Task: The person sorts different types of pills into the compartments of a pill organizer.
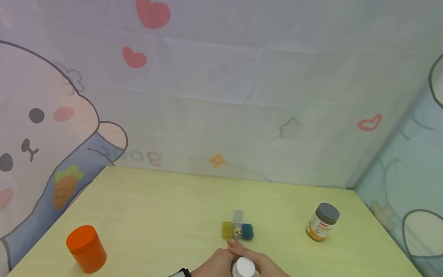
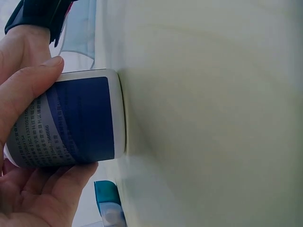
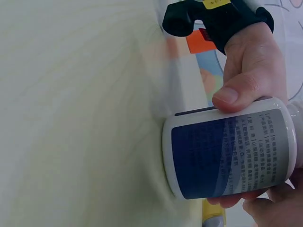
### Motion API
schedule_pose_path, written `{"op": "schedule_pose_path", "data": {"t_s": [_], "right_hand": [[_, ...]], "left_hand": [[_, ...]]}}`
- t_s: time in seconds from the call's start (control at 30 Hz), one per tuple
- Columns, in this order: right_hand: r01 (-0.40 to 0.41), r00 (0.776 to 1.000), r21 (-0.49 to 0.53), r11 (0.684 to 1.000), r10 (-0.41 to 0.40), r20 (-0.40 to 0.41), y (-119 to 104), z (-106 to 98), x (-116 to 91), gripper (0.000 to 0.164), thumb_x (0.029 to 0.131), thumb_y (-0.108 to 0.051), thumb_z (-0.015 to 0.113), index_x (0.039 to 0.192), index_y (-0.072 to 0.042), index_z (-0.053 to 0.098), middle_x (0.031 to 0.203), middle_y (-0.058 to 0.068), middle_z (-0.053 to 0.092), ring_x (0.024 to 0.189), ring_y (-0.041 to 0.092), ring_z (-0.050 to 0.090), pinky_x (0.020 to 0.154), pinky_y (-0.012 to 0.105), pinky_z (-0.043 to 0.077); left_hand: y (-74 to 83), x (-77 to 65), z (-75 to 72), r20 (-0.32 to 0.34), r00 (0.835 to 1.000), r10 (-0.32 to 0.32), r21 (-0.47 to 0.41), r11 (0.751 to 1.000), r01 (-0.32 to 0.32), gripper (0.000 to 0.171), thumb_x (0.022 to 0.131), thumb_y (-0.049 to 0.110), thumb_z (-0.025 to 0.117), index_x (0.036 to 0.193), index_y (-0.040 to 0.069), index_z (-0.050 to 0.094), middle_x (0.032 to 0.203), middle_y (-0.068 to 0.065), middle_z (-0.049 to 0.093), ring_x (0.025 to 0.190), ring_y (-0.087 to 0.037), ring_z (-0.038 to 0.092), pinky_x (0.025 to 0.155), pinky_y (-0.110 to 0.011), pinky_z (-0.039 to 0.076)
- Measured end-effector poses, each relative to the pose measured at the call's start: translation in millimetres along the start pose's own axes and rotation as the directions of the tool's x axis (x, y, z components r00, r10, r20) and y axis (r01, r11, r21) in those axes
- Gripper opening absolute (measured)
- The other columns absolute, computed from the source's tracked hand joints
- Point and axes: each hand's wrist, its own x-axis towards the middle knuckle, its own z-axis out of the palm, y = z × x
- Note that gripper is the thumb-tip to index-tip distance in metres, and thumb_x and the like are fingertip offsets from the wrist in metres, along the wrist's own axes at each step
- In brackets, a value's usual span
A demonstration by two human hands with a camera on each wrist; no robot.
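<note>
A white pill bottle (image 1: 245, 267) with a blue and grey printed label stays between both hands at the table's near edge, upright, its base close over the tabletop. My left hand (image 1: 219, 262) grips it; in the right wrist view a thumb presses the label's near side and fingertips show along the far side. My right hand (image 1: 260, 261) curls round the far side of the bottle, its fingers overlapping the left hand. Just beyond the hands sits a small pill box (image 1: 227, 230) with yellow, clear and teal compartments. The middle lid stands raised, with pale pills (image 1: 237, 231) inside.
An orange jar (image 1: 87, 249) stands at the left of the pale yellow table (image 1: 166, 207). On the right is a supplement jar (image 1: 322, 222) with a grey lid. Behind the table hangs a printed cloth (image 1: 221, 77).
</note>
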Motion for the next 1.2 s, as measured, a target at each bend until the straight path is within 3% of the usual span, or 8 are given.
{"op": "schedule_pose_path", "data": {"t_s": [0.2, 0.3, 0.43, 0.53, 0.7, 0.83, 1.07, 1.2], "right_hand": [[-0.033, 0.999, 0.036, 0.999, 0.033, -0.011, -2.1, -3.1, -13.4, 0.055, 0.089, -0.001, 0.053, 0.141, -0.008, 0.033, 0.146, 0.012, 0.026, 0.131, 0.001, 0.020, 0.099, 0.021, 0.024], [-0.111, 0.992, 0.047, 0.993, 0.113, -0.049, -5.2, -5.1, -19.4, 0.053, 0.090, -0.002, 0.053, 0.140, -0.006, 0.034, 0.144, 0.015, 0.029, 0.128, 0.001, 0.026, 0.103, 0.040, 0.027], [-0.256, 0.951, 0.136, 0.957, 0.275, -0.140, -8.9, -5.3, -22.8, 0.043, 0.089, -0.012, 0.057, 0.131, -0.005, 0.048, 0.137, 0.008, 0.042, 0.119, -0.006, 0.038, 0.095, 0.066, 0.021], [-0.266, 0.935, 0.192, 0.944, 0.302, -0.185, -6.8, -5.0, -19.8, 0.034, 0.087, -0.016, 0.061, 0.116, 0.001, 0.056, 0.132, 0.010, 0.047, 0.114, -0.007, 0.043, 0.094, 0.068, 0.019], [-0.269, 0.941, 0.159, 0.950, 0.294, -0.166, 1.0, -0.5, -7.1, 0.048, 0.086, -0.019, 0.063, 0.128, -0.002, 0.046, 0.138, 0.023, 0.038, 0.115, -0.007, 0.041, 0.096, 0.061, 0.027], [-0.237, 0.959, 0.125, 0.963, 0.253, -0.129, 4.2, 7.3, 6.5, 0.069, 0.083, -0.020, 0.065, 0.141, -0.007, 0.031, 0.142, 0.022, 0.030, 0.118, -0.005, 0.037, 0.098, 0.036, 0.034], [-0.007, 0.990, 0.024, 1.000, 0.011, -0.139, 10.7, 13.4, 12.5, 0.072, 0.080, -0.004, 0.066, 0.141, -0.003, 0.028, 0.143, -0.013, 0.031, 0.125, -0.002, 0.029, 0.096, 0.016, 0.028], [0.002, 0.992, 0.005, 1.000, -0.002, -0.125, 8.9, 13.2, 7.9, 0.069, 0.083, -0.005, 0.065, 0.142, -0.005, 0.029, 0.146, 0.010, 0.028, 0.129, 0.000, 0.022, 0.100, 0.018, 0.023]], "left_hand": [[1.9, -1.9, -1.6, 0.006, 0.998, -0.070, -0.073, 0.995, 0.070, 0.033, 0.072, 0.024, 0.077, 0.102, 0.017, 0.065, 0.088, 0.014, 0.063, 0.079, 0.001, 0.057, 0.072, -0.022, 0.046], [2.5, -2.9, -1.7, 0.021, 0.999, -0.048, -0.140, 0.989, 0.051, 0.038, 0.073, 0.024, 0.077, 0.108, 0.020, 0.063, 0.094, 0.015, 0.062, 0.083, 0.000, 0.057, 0.075, -0.024, 0.046], [3.5, -7.3, -0.5, 0.040, 0.998, -0.043, -0.241, 0.969, 0.051, 0.036, 0.075, 0.032, 0.073, 0.109, 0.023, 0.063, 0.094, 0.012, 0.063, 0.083, -0.004, 0.057, 0.072, -0.027, 0.046], [3.8, -9.5, -0.4, 0.030, 0.998, -0.063, -0.255, 0.964, 0.069, 0.030, 0.076, 0.034, 0.072, 0.104, 0.022, 0.065, 0.089, 0.011, 0.064, 0.078, -0.006, 0.057, 0.069, -0.027, 0.046], [3.9, -8.3, -1.6, 0.011, 0.998, -0.061, -0.190, 0.980, 0.062, 0.016, 0.073, 0.027, 0.075, 0.086, 0.019, 0.069, 0.075, 0.010, 0.064, 0.067, -0.005, 0.057, 0.063, -0.023, 0.046], [3.4, -5.1, -0.6, 0.022, 0.999, -0.025, -0.175, 0.984, 0.029, 0.018, 0.073, 0.020, 0.075, 0.088, 0.013, 0.070, 0.077, 0.008, 0.067, 0.068, -0.002, 0.059, 0.064, -0.021, 0.046], [1.9, -0.3, -1.7, 0.013, 1.000, -0.014, -0.100, 0.995, 0.016, 0.025, 0.070, 0.016, 0.077, 0.093, 0.011, 0.069, 0.078, 0.009, 0.066, 0.069, 0.001, 0.058, 0.066, -0.019, 0.046], [0.3, -0.8, -2.4, 0.024, 1.000, 0.002, -0.138, 0.990, 0.001, 0.030, 0.070, 0.018, 0.077, 0.097, 0.011, 0.067, 0.083, 0.006, 0.067, 0.074, 0.000, 0.059, 0.068, -0.018, 0.046]]}}
